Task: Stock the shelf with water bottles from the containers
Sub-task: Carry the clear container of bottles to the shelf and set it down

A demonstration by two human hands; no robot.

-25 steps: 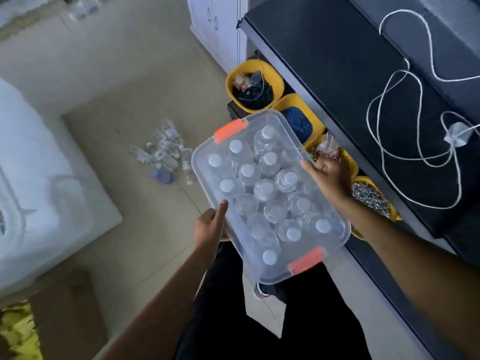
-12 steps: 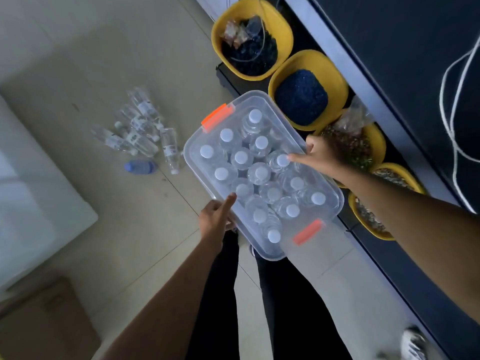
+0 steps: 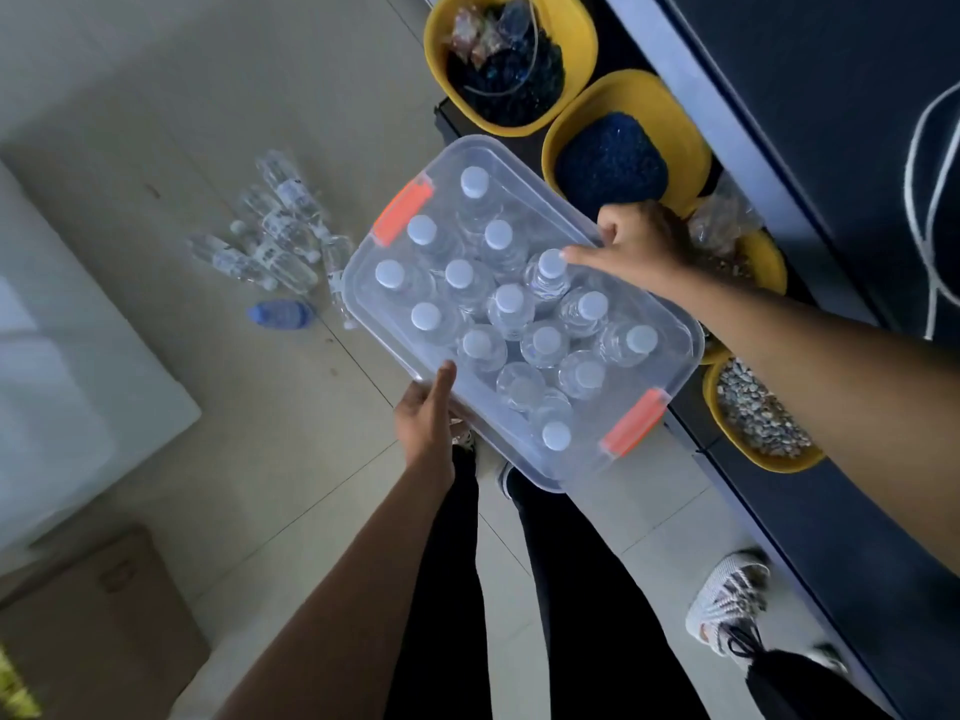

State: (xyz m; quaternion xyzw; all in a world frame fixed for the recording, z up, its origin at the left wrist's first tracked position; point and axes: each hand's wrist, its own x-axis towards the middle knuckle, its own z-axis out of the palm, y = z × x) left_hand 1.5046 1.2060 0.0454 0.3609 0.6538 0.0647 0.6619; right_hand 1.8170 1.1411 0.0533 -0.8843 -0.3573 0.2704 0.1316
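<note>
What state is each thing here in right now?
Clear plastic bin with orange latches: carried, no lid, full of bottles.
Capped water bottles in the bin: upright.
Loose water bottles on the floor: lying down.
Left hand: gripping the bin's edge.
Right hand: gripping the opposite edge.
Yellow tubs: open, filled.

1 clear bin (image 3: 670,324), 2 orange latches (image 3: 404,213). 14 capped bottles (image 3: 509,309) upright inside. 4 yellow tubs (image 3: 566,124). Loose bottle pile on floor (image 3: 270,241), too blurred to count.
</note>
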